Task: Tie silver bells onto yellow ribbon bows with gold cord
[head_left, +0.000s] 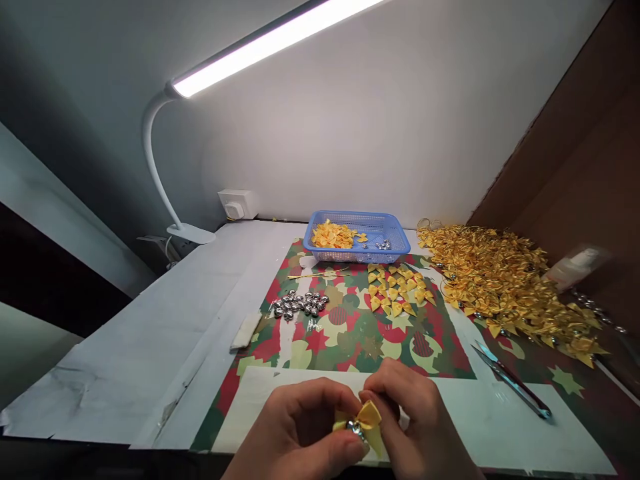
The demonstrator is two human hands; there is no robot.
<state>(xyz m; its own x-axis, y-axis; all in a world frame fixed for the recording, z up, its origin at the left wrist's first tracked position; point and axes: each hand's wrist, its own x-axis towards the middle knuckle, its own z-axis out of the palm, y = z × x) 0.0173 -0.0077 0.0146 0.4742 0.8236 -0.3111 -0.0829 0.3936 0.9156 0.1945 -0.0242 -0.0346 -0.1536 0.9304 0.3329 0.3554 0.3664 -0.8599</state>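
Observation:
A yellow ribbon bow (369, 416) with small silver bells (356, 429) at its middle is pinched between both hands, low in the view. My left hand (305, 427) is closed, its thumb and fingers on the bow's left side by the bells. My right hand (413, 417) is closed too, fingertips gripping the bow from behind and to the right; those fingertips are partly hidden. Beyond the hands lie a pile of silver bells (300, 305) and several yellow bows (397, 290) laid out in rows.
A blue plastic basket (395, 250) holds loose bows and bells at the back. On the right rise a large heap of golden bows (500, 280), a blurred bottle (575, 267) and a slim pointed tool (515, 381). A lit lamp (193, 233) stands back left.

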